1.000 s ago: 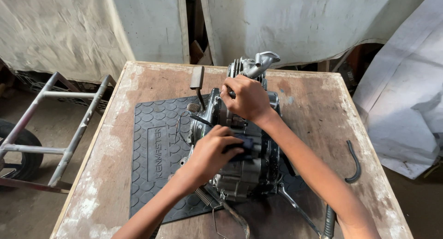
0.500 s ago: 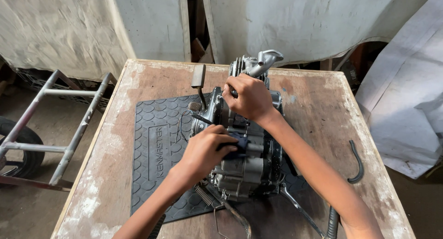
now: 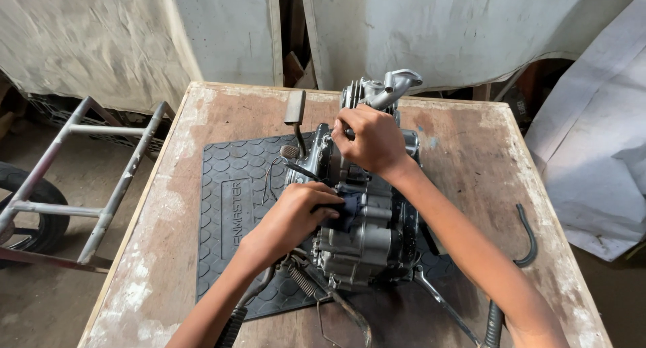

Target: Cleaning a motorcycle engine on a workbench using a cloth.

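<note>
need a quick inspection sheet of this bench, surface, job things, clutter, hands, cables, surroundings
surface: worn wooden table, pale patches along its left edge, with a black rubber mat on it
job's things: small grey engine standing on the mat
clutter: flat metal piece behind the mat; black curved hook near the right edge
hands: left hand closed on a dark tool against the engine's side; right hand gripping the engine's top
cables: thin wire looping off the engine's left; spring at the front
surroundings: metal frame and tyre on the left, pale sheets behind
</note>
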